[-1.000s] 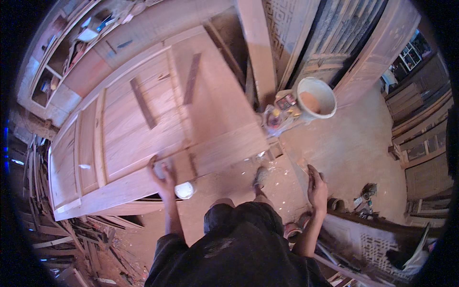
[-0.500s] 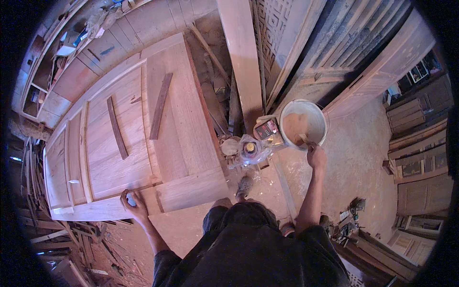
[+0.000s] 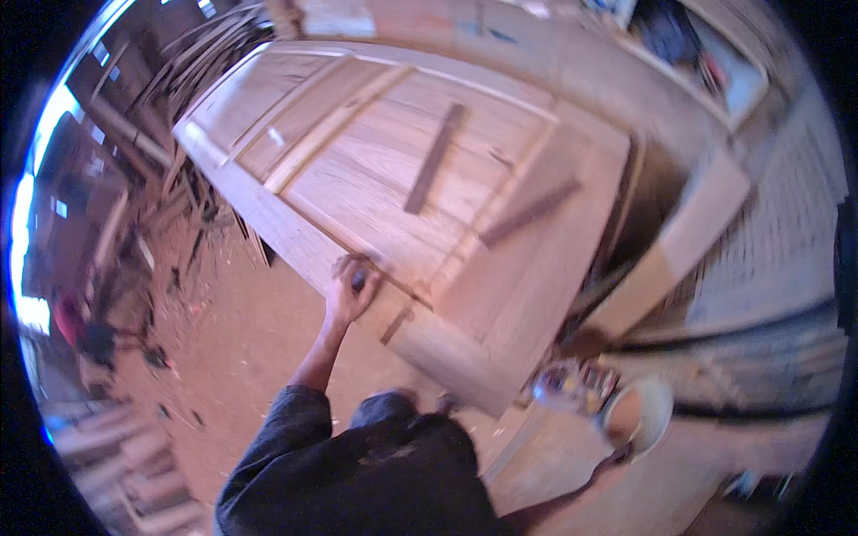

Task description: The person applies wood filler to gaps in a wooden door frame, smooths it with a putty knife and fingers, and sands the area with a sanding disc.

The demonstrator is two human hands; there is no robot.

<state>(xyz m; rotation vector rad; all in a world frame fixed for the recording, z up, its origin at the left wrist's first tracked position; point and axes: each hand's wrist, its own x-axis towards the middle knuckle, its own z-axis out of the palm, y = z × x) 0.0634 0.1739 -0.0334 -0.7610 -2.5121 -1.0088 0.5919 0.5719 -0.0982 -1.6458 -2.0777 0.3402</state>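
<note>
A large pale wooden panelled door lies flat in front of me. My left hand rests at its near edge, the fingers curled round a small dark rounded thing whose kind I cannot make out. Two dark wood strips, one upright and one slanted, lie loose on the door. To the lower right, my right hand is at the rim of a whitish bucket. Brown-orange stuff shows inside the bucket. Motion smears the right hand, so its fingers and anything in them are unclear.
Beside the bucket sits a clutter of small containers and plastic. A thick board stands beyond the door's right end. Scrap wood is heaped at the left, and a blurred person in red is at the far left.
The view has swung left, so the door and bucket appear turned and shifted. My left hand stays at the door's edge; my right hand stays at the bucket.
</note>
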